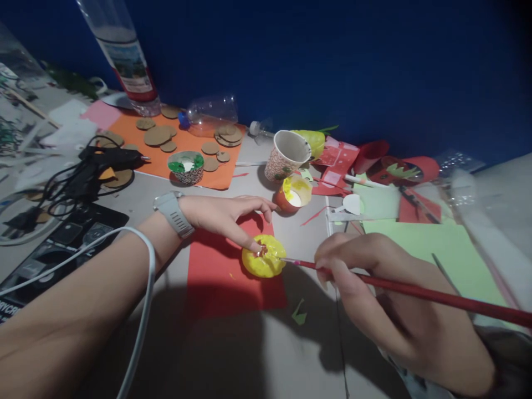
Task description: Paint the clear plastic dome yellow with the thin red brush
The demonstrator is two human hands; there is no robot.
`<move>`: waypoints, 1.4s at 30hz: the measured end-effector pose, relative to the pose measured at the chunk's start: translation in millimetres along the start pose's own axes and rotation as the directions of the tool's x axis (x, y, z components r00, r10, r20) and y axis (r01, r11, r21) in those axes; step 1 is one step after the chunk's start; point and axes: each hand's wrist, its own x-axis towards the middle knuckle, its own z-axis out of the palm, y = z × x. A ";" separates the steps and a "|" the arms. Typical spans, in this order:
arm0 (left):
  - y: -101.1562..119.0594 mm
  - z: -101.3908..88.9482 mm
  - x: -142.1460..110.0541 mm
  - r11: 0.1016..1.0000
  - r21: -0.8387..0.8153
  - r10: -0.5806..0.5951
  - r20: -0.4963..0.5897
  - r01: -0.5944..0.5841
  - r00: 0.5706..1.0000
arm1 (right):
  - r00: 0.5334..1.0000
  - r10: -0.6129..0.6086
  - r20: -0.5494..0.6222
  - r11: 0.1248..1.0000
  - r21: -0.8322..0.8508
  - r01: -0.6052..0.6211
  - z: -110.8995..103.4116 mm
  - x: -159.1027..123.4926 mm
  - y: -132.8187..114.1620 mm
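Red sheet (214, 277) lay partly under the L fingers. R hand (382, 260) had thumb & fingers pinched on a slim red brush (415, 291). L hand (222, 218) was loosely open, thumb apart from other fingers. Yellow piece (266, 268) (glossy stuff) sat on the sheet, under the L thumb tip, w/ brush tip at its R side. 1 yellow-smeared cup (288, 200) stood just beside the L fingertips.

Pale grey watch (161, 200), ribbed strap (178, 217), bare left forearm (95, 282)

From my feed, the grey tabletop (316, 293) carries a red paper sheet (224, 280) under my left hand (226, 219), light-green paper (440, 249) beyond my right hand (374, 282).
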 end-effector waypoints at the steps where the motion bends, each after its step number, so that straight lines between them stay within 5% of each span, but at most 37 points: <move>1: 0.2 -0.2 -0.1 1.000 -0.001 0.001 0.007 -0.001 1.000 | 1.000 0.011 -0.004 1.000 0.014 -0.010 -0.6 -0.3 0.5; 5: -0.2 -0.5 -0.4 1.000 -0.007 0.016 0.021 -0.016 1.000 | 0.978 0.124 -0.170 0.984 0.147 -0.100 -0.6 4.1 8.2; 7: -1.2 -0.4 -0.5 1.000 -0.011 0.010 0.027 -0.009 1.000 | 0.919 0.202 -0.337 0.947 0.306 -0.096 1.8 6.6 15.3; 10: -2.1 -0.6 -0.7 1.000 -0.019 0.014 0.014 -0.013 1.000 | 0.869 0.248 -0.428 0.896 0.442 -0.038 9.2 4.1 24.8; 17: 0.5 -0.2 -0.9 1.000 0.012 -0.018 0.007 0.017 1.000 | 0.979 -0.004 -0.206 0.963 0.264 0.060 28.1 -11.4 20.3; 26: -1.2 0.5 -1.1 0.999 0.008 -0.032 -0.008 0.032 0.999 | 0.967 -0.064 -0.245 0.962 0.242 0.125 28.2 -16.2 18.6; 33: -0.2 -0.4 -1.5 0.999 0.021 -0.037 0.000 0.037 0.999 | 0.892 -0.371 -0.259 0.919 0.035 0.393 35.6 -12.4 23.3; 38: -0.3 -0.5 -0.6 0.999 0.034 -0.034 0.001 0.034 0.999 | 0.911 -0.338 -0.235 0.933 0.047 0.358 26.4 -12.0 19.9; 42: 0.1 0.2 -0.9 0.999 0.040 -0.032 0.001 0.032 0.999 | 0.874 -0.399 -0.279 0.909 0.009 0.417 30.6 -10.0 21.4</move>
